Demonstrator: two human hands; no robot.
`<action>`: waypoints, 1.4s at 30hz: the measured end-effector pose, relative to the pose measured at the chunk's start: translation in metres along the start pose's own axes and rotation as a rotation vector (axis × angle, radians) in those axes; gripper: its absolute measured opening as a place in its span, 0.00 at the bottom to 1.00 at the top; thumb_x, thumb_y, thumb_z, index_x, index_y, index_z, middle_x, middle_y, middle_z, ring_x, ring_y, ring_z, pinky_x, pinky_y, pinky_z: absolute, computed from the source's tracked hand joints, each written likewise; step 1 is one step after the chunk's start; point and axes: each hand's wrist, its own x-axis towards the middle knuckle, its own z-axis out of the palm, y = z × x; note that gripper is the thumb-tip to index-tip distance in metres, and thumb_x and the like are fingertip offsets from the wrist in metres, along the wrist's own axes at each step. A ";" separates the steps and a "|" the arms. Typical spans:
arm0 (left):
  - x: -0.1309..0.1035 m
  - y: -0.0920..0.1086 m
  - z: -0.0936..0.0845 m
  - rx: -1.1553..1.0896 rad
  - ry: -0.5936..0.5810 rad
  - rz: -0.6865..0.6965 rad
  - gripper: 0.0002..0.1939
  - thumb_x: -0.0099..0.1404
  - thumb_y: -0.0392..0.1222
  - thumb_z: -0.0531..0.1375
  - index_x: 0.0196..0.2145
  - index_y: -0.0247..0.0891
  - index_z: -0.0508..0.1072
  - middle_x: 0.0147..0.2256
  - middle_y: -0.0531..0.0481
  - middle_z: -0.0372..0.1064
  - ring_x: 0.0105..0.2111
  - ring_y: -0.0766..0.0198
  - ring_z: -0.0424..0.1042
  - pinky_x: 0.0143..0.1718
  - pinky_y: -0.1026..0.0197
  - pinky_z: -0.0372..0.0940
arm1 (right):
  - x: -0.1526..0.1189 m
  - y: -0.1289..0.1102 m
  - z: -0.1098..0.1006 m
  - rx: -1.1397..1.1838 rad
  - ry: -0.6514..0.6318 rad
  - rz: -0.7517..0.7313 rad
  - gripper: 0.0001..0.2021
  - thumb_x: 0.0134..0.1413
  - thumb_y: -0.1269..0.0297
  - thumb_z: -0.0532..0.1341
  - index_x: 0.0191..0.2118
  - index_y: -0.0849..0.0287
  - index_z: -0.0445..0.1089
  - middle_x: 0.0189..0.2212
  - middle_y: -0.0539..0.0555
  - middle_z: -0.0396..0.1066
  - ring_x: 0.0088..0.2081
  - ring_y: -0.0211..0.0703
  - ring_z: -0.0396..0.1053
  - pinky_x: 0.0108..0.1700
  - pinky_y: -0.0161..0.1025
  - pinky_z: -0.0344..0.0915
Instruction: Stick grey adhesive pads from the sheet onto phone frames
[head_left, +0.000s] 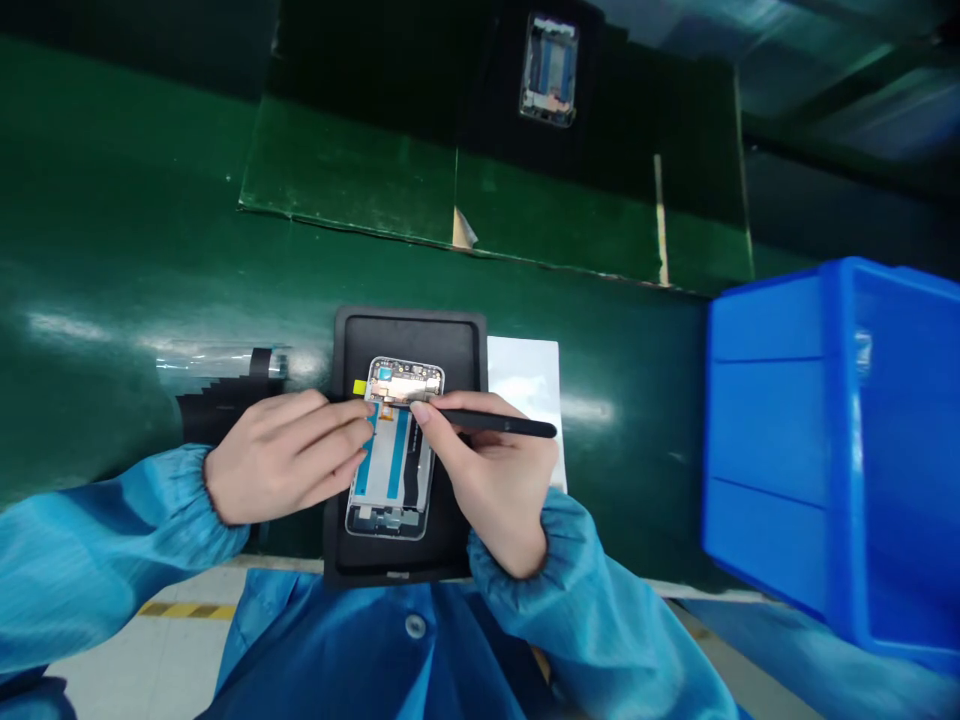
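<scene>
An opened smartphone (382,470) lies in a black tray (465,345), its circuit board, a small orange flex connector and blue strips showing. My left hand (292,450) reaches in from the left, its fingers stretched out together with the tips resting on the phone's left edge. In my right hand (499,470) is a slim black pen-shaped tool (517,424), pinched between thumb and fingers. Its thin tip touches or hovers just over the area below the circuit board, near the flex connector; I cannot tell which. A yellow tab (360,387) sticks out at the phone's upper left.
Right of the tray lies a white sheet (529,375), partly under my right hand. A large blue bin (772,430) stands farther right. Black strips and clear film (225,390) lie on the left. Another opened phone (549,70) rests at the back on a raised green board (352,170).
</scene>
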 end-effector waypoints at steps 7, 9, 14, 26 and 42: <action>0.004 -0.002 0.005 0.174 0.019 0.151 0.12 0.64 0.38 0.63 0.45 0.35 0.78 0.47 0.41 0.79 0.33 0.57 0.76 0.31 0.55 0.72 | 0.001 -0.002 0.003 -0.040 0.053 -0.028 0.04 0.49 0.67 0.73 0.31 0.55 0.79 0.26 0.48 0.80 0.24 0.38 0.76 0.26 0.33 0.75; 0.005 -0.002 0.005 0.202 0.015 0.169 0.12 0.63 0.40 0.64 0.44 0.33 0.78 0.47 0.40 0.79 0.33 0.57 0.76 0.30 0.54 0.72 | 0.001 -0.003 0.003 -0.052 0.055 -0.025 0.04 0.49 0.67 0.73 0.31 0.55 0.79 0.26 0.48 0.80 0.24 0.38 0.76 0.26 0.34 0.76; 0.006 -0.001 0.006 0.182 0.018 0.160 0.12 0.63 0.40 0.64 0.43 0.32 0.78 0.47 0.41 0.79 0.32 0.57 0.76 0.30 0.54 0.72 | 0.002 -0.004 0.004 -0.084 0.046 -0.027 0.05 0.48 0.66 0.74 0.31 0.55 0.78 0.26 0.48 0.80 0.24 0.39 0.76 0.25 0.34 0.75; 0.004 -0.001 0.007 0.178 0.019 0.157 0.13 0.64 0.38 0.64 0.45 0.30 0.76 0.46 0.40 0.79 0.34 0.55 0.78 0.30 0.53 0.74 | 0.001 0.000 0.003 -0.118 0.033 -0.061 0.04 0.49 0.67 0.74 0.32 0.55 0.79 0.27 0.48 0.80 0.25 0.38 0.77 0.26 0.32 0.75; 0.006 0.001 0.005 0.176 0.020 0.151 0.12 0.63 0.37 0.65 0.44 0.30 0.76 0.46 0.40 0.80 0.32 0.56 0.77 0.29 0.52 0.74 | 0.001 -0.001 0.004 -0.128 0.041 -0.077 0.05 0.49 0.68 0.74 0.32 0.56 0.79 0.27 0.48 0.81 0.25 0.38 0.77 0.26 0.32 0.75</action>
